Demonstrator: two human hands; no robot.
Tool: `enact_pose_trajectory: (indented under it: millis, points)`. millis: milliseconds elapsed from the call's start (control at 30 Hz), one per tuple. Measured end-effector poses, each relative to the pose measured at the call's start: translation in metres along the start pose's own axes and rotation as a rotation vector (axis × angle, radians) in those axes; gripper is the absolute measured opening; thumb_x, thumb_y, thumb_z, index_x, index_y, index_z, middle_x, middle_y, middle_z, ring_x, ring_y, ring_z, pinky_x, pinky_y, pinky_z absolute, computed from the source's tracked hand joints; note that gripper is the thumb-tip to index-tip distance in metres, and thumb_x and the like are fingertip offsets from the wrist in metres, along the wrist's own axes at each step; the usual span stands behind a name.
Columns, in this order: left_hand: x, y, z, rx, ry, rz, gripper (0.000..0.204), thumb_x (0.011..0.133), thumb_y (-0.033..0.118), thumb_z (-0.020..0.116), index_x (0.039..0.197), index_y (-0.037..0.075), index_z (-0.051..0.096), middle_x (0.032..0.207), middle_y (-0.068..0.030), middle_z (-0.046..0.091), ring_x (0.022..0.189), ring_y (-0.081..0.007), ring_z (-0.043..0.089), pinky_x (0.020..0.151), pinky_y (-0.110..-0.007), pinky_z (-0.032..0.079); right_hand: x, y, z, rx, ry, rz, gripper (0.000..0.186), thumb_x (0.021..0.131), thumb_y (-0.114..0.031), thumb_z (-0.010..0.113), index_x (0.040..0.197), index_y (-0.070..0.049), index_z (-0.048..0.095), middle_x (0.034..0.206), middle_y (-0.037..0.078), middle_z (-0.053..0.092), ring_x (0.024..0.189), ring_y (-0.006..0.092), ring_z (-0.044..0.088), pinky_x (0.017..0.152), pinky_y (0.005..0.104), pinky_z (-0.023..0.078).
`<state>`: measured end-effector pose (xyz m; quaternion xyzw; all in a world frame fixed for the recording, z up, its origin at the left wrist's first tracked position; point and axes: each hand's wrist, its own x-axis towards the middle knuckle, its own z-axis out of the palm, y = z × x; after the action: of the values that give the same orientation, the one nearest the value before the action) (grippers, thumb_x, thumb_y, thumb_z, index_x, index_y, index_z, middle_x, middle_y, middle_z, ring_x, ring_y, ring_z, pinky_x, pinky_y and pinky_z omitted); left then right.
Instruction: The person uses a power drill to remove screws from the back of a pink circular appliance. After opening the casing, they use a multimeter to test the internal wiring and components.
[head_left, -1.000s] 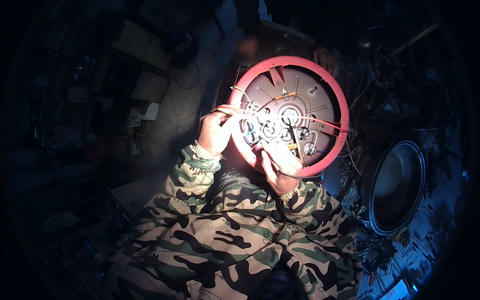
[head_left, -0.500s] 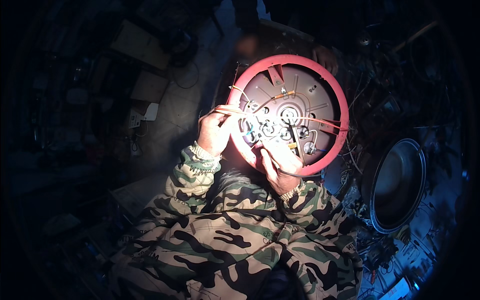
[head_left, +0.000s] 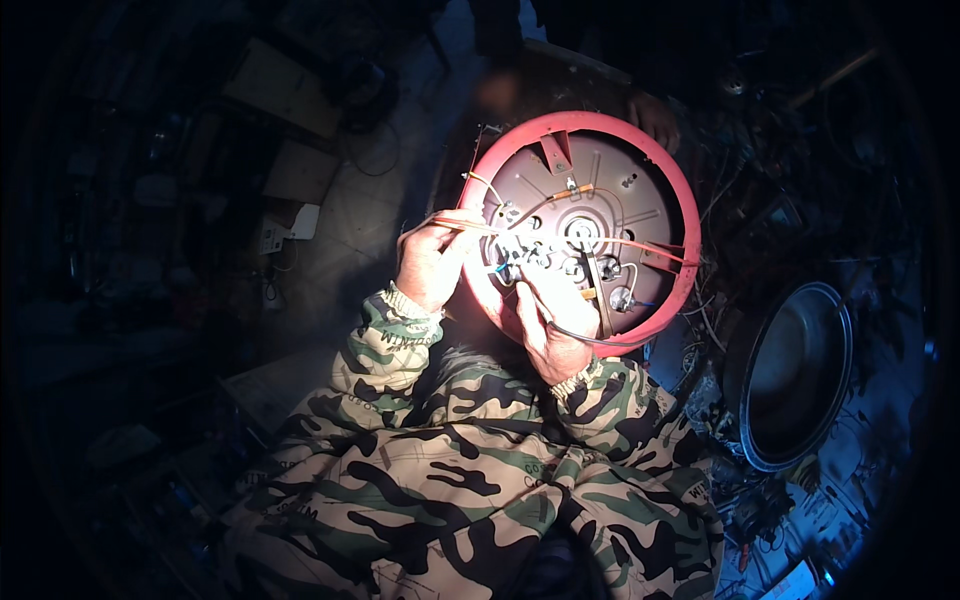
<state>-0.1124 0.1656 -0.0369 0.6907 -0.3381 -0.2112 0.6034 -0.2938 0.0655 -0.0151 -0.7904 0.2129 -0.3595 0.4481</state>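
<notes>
A round appliance base (head_left: 580,121) with a red rim lies open-side up before me, showing a brownish metal plate (head_left: 615,165), terminals and wiring. My left hand (head_left: 430,264) is at its left rim, thumb and fingers pinching reddish-orange wires (head_left: 642,244) that stretch across the plate to the right side. My right hand (head_left: 560,325) reaches over the near rim, its closed fingertips at the terminals left of centre. Glare hides what they grip there. A dark cable (head_left: 618,346) runs beside this hand. Above the plate's near part lies a narrow metal strip (head_left: 598,285).
Another person's hand (head_left: 655,120) rests by the far right rim. At right stands a large round metal pot (head_left: 795,370) among tangled wires and parts. A small white box (head_left: 303,222) sits on the floor at left, near a cardboard-coloured panel (head_left: 298,173).
My right hand has shifted slightly left and its fingers have turned at the terminals. The left hand keeps its pinch on the wires. The base has barely moved.
</notes>
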Motion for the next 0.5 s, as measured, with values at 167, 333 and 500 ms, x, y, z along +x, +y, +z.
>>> enact_pose_trajectory:
  millis: [167, 333, 500]
  points:
    - [0.0, 0.004, 0.001, -0.028, 0.011, -0.057, 0.019, 0.096, -0.007, 0.06, 0.114, -0.008, 0.065, 0.109, -0.0128, 0.071, 0.101, -0.0182, 0.069, 0.094, -0.03, 0.054, -0.002, 0.01, 0.003, -0.037, 0.012, -0.119, 0.028, 0.083, 0.003, 0.073, 0.111, 0.002, 0.071, 0.097, 0.018, 0.072, 0.085, 0.0322, 0.07, 0.078, 0.0375, 0.056]
    - [0.005, 0.01, 0.001, 0.0, -0.018, -0.065, 0.019, 0.097, -0.005, 0.059, 0.115, -0.009, 0.065, 0.109, -0.013, 0.071, 0.101, -0.0183, 0.069, 0.093, -0.03, 0.054, -0.004, 0.012, 0.003, -0.043, 0.011, -0.108, 0.029, 0.083, 0.002, 0.073, 0.113, 0.001, 0.072, 0.097, 0.018, 0.072, 0.085, 0.0321, 0.07, 0.078, 0.0379, 0.056]
    - [0.007, 0.007, -0.004, -0.105, -0.052, -0.114, 0.02, 0.098, -0.002, 0.061, 0.117, -0.009, 0.065, 0.109, -0.0133, 0.072, 0.101, -0.0189, 0.069, 0.093, -0.03, 0.055, -0.004, 0.012, 0.005, -0.047, 0.018, -0.12, 0.029, 0.084, 0.002, 0.073, 0.112, 0.001, 0.072, 0.098, 0.018, 0.072, 0.086, 0.0319, 0.071, 0.079, 0.0378, 0.057]
